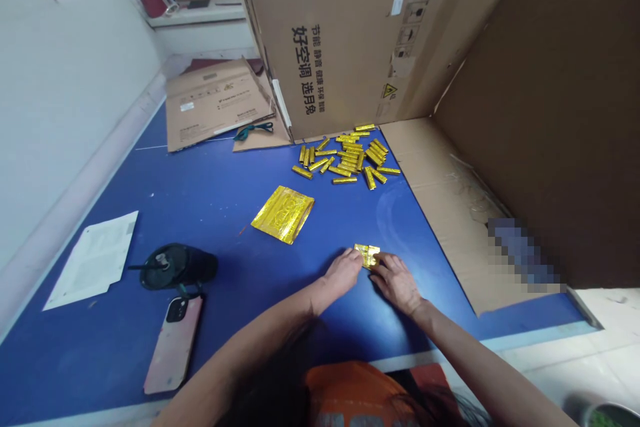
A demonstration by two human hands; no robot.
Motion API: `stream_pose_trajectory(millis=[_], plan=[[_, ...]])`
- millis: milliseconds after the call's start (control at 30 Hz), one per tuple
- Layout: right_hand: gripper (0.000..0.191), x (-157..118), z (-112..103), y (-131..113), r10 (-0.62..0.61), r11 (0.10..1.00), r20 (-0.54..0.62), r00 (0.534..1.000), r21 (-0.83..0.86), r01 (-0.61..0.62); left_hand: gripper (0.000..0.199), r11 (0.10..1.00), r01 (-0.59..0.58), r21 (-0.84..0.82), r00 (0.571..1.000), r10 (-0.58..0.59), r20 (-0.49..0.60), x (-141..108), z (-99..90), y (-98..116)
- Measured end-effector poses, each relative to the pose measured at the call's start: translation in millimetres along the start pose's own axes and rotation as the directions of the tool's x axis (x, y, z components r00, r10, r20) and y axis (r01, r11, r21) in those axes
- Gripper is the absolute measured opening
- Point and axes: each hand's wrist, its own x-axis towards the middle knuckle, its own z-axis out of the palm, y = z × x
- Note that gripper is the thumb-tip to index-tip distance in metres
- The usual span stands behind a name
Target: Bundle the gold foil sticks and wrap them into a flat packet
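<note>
Left hand [343,273], right hand [397,283]: fingers [353,255] clenched on small gold foil piece [367,255], on blue surface [225,287]. Gold foil sticks [350,157] heaped beyond piece; flat gold foil sheet [283,213] left of it. Risk: uneven pinching tears thin foil; stray elbow scatters sticks.

Printed on the cardboard carton [340,27]: large Chinese 好空调 选月兔, beside it 节能 静音 健康 环保 智能, plus a yellow warning triangle [389,91]

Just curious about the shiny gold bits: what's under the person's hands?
A small piece of gold foil lies under the fingertips of the left hand and right hand, on the blue table. The hands cover part of it, so that part cannot be seen.
</note>
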Motion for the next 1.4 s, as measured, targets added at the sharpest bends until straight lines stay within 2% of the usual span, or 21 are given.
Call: stream_pose_trajectory(millis=[200, 400, 567, 700, 933, 1100, 1400], plan=[[0.024, -1.9, 5.8, -1.2, 0.078, 0.997, 0.014, 0.997, 0.006, -0.078, 0.024, 0.994, 0.074, -0.077, 0.996, -0.077, -0.038, 2.7, 3.6, 0.3], [0.025, 5.3, 8.1, 4.3, 0.131, 0.989, 0.041, 0.990, 0.066, -0.134, 0.020, 0.965, 0.206, -0.165, 0.972, -0.221, -0.080, 0.5, 6.7, 2.7], [0.023, 4.3, 6.4, 5.9, 0.142, 0.981, 0.070, 0.987, 0.121, -0.150, 0.018, 0.929, 0.297, -0.219, 0.945, -0.319, -0.074, -1.0, 8.5, 4.6], [0.022, 5.9, 7.0, 7.6, 0.197, 0.964, 0.097, 0.976, 0.162, -0.211, 0.017, 0.907, 0.335, -0.255, 0.932, -0.358, -0.051, -0.2, 7.5, 5.1], [0.021, 19.3, 6.5, 10.6, 0.325, 0.914, 0.184, 0.928, 0.192, -0.358, 0.018, 0.880, 0.371, -0.298, 0.920, -0.392, -0.013, 0.0, 0.7, 4.9], [0.019, 26.1, 0.3, 9.4, 0.415, 0.867, 0.262, 0.871, 0.177, -0.466, 0.017, 0.865, 0.399, -0.305, 0.908, -0.418, 0.001, 0.0, -1.3, 4.9], [0.019, 32.8, -4.9, 3.2, 0.463, 0.842, 0.330, 0.823, 0.125, -0.524, 0.020, 0.866, 0.427, -0.262, 0.903, -0.420, 0.084, 1.6, -4.0, 5.2]])
